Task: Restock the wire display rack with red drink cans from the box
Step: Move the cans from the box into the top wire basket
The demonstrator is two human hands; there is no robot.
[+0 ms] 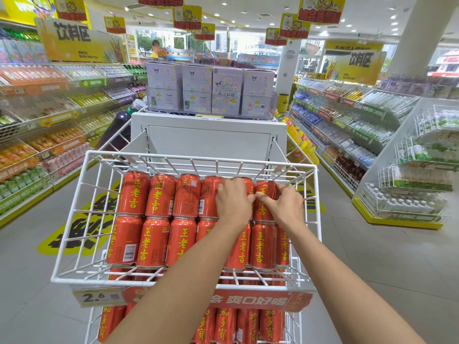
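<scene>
Your left hand curls over a back-row can in the wire rack, fingers hooked over its far end. Your right hand grips the neighbouring can just beside it, thumbs almost meeting.

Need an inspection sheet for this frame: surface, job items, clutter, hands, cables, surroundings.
Surface: white wire rack basket, nearly full.
Job's things: red aluminium drink cans with yellow lettering lie in two rows in the basket; supply box not in view.
Clutter: nothing seen.
Grippers: left hand and right hand each curl over a back-row can near the right end, thumbs close together.
Cables: nothing seen.
Surroundings: lower-tier red cans below a white price tag; pale purple cartons atop the rack; stocked drink shelves left and right.
</scene>
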